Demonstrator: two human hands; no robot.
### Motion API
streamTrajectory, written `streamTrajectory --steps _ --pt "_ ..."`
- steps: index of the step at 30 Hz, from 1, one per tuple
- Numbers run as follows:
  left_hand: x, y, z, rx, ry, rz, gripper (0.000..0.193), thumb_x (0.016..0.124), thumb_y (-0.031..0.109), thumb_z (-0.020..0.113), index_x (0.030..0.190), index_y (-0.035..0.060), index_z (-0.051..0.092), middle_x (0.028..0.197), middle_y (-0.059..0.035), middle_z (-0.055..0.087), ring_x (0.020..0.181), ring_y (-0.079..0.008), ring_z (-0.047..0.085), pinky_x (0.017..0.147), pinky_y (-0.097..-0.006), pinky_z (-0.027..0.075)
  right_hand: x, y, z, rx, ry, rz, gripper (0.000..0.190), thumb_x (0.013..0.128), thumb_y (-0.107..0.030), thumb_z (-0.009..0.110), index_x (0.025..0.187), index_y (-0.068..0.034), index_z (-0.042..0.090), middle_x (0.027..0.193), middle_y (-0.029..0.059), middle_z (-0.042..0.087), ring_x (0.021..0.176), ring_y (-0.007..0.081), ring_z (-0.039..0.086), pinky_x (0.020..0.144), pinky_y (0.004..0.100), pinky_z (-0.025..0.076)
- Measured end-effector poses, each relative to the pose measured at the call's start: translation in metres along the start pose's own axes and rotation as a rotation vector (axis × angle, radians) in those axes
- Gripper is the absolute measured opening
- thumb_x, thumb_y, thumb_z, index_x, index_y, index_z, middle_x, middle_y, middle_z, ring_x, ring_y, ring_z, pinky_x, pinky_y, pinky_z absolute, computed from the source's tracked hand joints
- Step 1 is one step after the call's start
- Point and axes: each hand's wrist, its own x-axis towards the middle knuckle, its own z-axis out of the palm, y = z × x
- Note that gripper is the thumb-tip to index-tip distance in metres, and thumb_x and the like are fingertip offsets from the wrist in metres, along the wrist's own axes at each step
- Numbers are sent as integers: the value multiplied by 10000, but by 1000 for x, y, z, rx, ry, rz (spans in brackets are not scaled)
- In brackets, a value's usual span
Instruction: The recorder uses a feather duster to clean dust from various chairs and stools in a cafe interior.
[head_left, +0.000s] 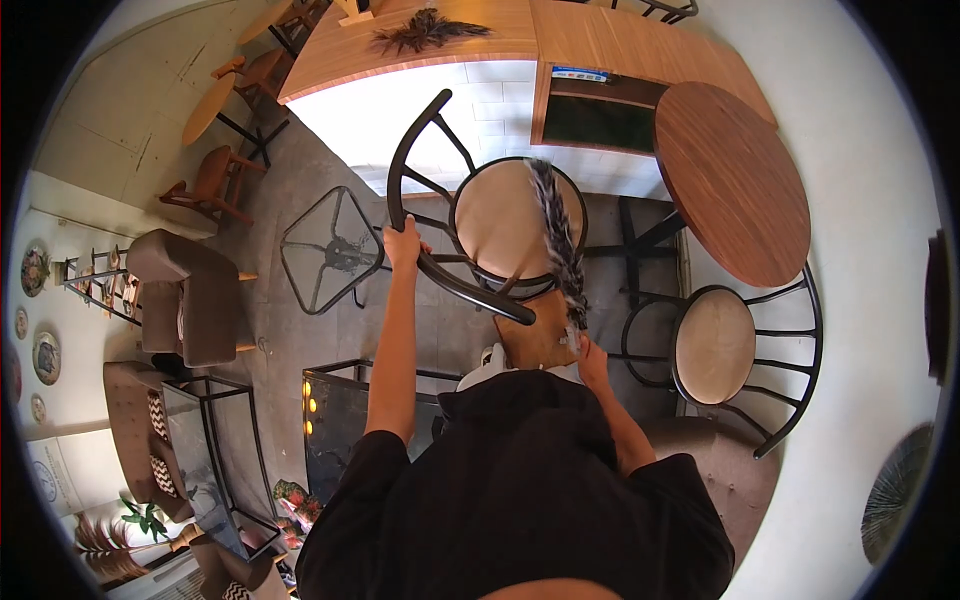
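My left hand (405, 244) grips the dark curved metal back rail of a chair (469, 296). The chair has a round beige padded seat (495, 217) and thin dark spokes. My right hand (592, 362) holds a feather duster (559, 225) by its lower end; its grey and dark feathers lie across the right part of the seat and look slightly blurred. Below the seat, close to my body, is a square brown wooden surface (532, 330), partly hidden by the chair rail and the duster.
An oval-looking wooden tabletop (735, 180) and a second chair (715, 345) stand at the right. A glass-topped table (330, 251) is left of the held chair. Ahead runs a wooden counter (495, 45) bearing dark feathers (427, 31). Glass tables and brown sofas stand lower left.
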Motion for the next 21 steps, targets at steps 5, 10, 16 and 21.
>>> streamTrajectory --steps 5,10,16,21 --pt "-1 -1 -1 -28 10 -8 316 853 226 582 880 -45 421 617 -91 490 382 -172 494 348 -341 460 -7 -9 3 163 0 -79 406 977 -313 346 841 14 546 752 255 567 750 470 532 628 522 378" --pt "1 0 -2 -4 -26 -58 321 847 222 590 893 -43 415 618 -95 495 384 -187 515 351 -345 463 -5 -13 17 79 -45 -97 427 966 -336 378 822 32 538 717 249 561 720 463 532 622 511 392" --pt "-1 0 -1 -15 -7 -35 292 856 220 587 874 -13 412 604 -74 455 387 -167 473 359 -340 443 -9 -10 29 -61 -154 -39 298 936 -260 472 920 24 560 754 258 568 745 450 565 579 463 423" --pt "-3 1 -2 -9 14 -29 294 857 222 587 883 -14 413 605 -77 459 398 -167 481 369 -342 452 -7 -14 31 223 -81 -169 427 957 -337 409 786 29 547 722 261 558 690 459 551 568 490 407"
